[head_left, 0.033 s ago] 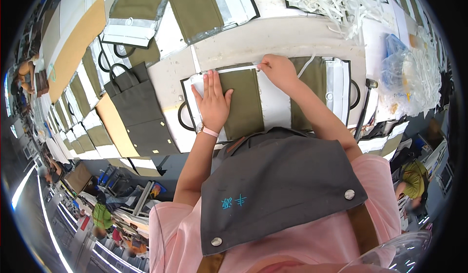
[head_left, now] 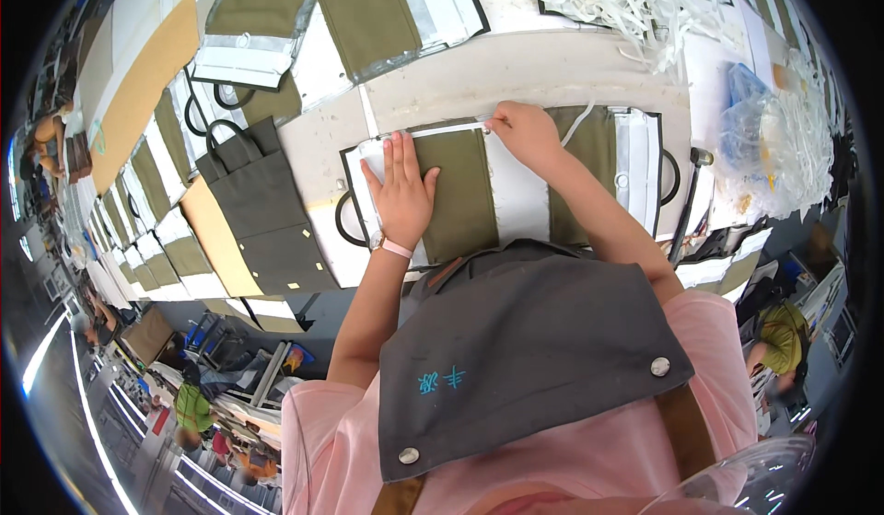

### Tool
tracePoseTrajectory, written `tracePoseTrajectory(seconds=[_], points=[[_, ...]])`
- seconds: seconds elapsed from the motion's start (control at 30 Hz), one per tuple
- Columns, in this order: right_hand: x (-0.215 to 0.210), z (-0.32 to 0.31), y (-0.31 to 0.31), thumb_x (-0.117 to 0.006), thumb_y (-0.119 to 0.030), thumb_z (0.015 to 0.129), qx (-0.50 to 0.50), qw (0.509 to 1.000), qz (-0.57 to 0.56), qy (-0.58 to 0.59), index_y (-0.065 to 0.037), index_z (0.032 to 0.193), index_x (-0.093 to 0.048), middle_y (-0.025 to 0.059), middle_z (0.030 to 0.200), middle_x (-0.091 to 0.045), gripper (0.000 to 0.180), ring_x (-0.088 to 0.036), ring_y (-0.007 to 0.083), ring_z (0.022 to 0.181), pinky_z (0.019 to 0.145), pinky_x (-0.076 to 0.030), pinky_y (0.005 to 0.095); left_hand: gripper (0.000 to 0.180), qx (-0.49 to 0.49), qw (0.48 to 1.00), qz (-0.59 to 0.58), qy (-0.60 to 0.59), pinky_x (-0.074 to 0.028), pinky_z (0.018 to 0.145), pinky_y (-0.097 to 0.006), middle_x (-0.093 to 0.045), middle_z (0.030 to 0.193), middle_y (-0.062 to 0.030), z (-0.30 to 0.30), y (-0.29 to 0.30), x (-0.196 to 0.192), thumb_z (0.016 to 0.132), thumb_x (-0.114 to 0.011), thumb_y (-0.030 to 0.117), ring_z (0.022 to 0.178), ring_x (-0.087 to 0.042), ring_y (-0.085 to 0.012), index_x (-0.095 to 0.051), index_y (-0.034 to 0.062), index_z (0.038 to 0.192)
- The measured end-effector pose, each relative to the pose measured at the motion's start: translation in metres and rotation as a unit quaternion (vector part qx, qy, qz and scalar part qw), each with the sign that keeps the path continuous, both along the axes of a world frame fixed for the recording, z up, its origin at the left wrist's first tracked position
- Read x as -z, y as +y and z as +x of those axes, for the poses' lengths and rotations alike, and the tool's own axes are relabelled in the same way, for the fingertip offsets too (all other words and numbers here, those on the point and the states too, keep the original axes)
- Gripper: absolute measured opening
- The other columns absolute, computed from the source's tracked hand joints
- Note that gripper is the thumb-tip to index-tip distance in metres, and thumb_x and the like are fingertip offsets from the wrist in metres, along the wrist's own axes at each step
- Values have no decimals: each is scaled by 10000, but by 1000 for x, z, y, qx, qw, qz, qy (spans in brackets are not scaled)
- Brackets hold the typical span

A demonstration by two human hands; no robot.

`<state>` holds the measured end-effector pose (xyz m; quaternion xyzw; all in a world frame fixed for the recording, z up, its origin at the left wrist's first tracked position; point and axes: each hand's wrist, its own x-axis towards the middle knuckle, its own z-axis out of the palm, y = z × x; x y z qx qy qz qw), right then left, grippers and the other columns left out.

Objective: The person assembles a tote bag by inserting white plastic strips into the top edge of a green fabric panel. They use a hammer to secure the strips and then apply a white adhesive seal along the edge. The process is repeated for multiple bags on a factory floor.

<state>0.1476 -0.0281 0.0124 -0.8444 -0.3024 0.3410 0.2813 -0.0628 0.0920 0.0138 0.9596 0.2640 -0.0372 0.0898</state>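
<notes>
A flat bag panel (head_left: 456,193), olive with white sections, lies in front of me. It has dark edging and a black handle loop (head_left: 670,176) at its right end, with another at the left. My left hand (head_left: 403,188) rests flat and open on its left part, fingers towards the far edge. At the middle of that edge my right hand (head_left: 527,136) is closed in a pinch on a narrow white strip. A loose length of white strip (head_left: 580,122) curls out beside this hand. The fingertips partly hide the grip.
A dark handled bag (head_left: 262,207) lies left of the panel. More olive-and-white panels (head_left: 373,18) lie beyond. A heap of white strips (head_left: 626,0) sits at the far right, near a clear plastic bag (head_left: 750,147) of scraps. A hammer-like tool (head_left: 691,204) lies right of the panel.
</notes>
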Motion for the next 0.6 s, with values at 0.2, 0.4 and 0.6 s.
tracePoseTrajectory(seconds=[0.2,0.4,0.6], points=[[2,0,2,-647,-267,867,-23,999,-13,-24,-52,759,-593,127,770,-634,247,-612,338,770,662,-469,454,569,12,999,32,17,-126,1103,-679,-366,1522,-188,0,0,3,963,-530,385,1404,-373,-306,-403,177,1478],[1,-2,4,-639,-273,871,-28,999,-21,-36,-52,758,-591,130,773,-639,252,-619,334,770,665,-474,456,544,12,999,46,25,-118,1097,-689,-378,1512,-194,2,-2,3,962,-535,395,1393,-390,-311,-424,220,1465],[2,-5,3,-638,-259,869,-17,998,-20,-51,-55,766,-599,127,776,-645,232,-624,335,776,672,-481,463,544,10,999,48,23,-134,1081,-700,-385,1501,-221,6,-5,0,965,-536,387,1382,-401,-341,-425,216,1468]])
